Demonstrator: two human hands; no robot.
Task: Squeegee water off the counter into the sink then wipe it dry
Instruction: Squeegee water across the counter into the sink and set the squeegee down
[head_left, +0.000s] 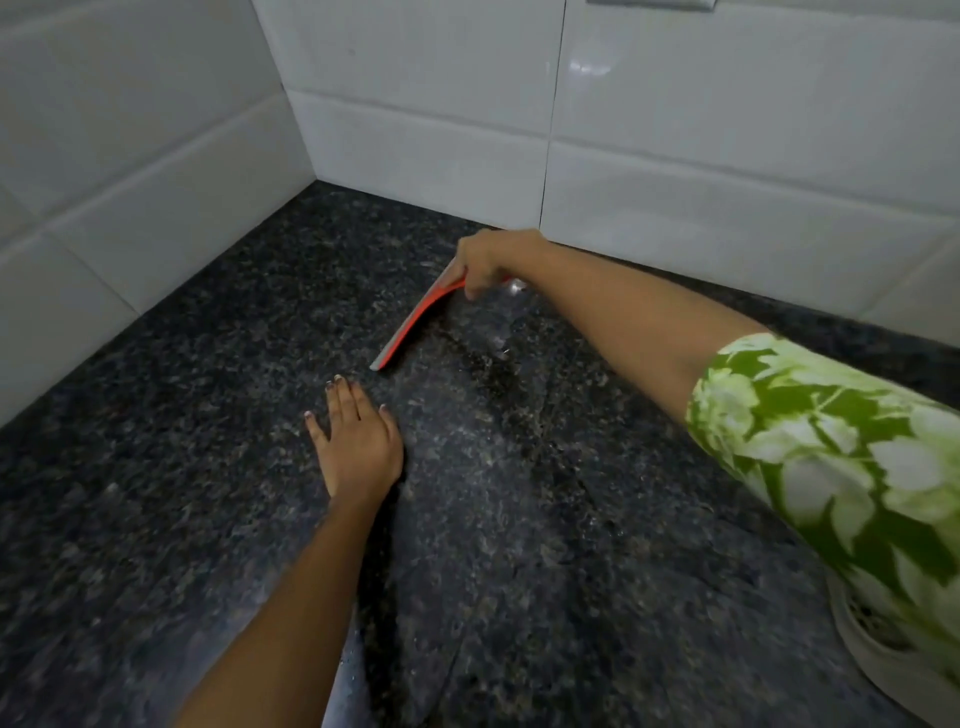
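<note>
A red squeegee (413, 325) with a grey rubber edge rests its blade on the dark speckled granite counter (156, 467), near the back wall. My right hand (491, 260) grips its top end from above, arm reaching in from the right. My left hand (356, 441) lies flat on the counter, fingers spread, just in front of the blade's near tip and apart from it. A wet sheen (498, 353) with streaks shows on the stone to the right of the blade. No sink or cloth is in view.
White tiled walls (701, 130) meet in a corner at the back left and close the counter on the left and far sides. A green floral sleeve (831, 457) covers my right upper arm at the right edge.
</note>
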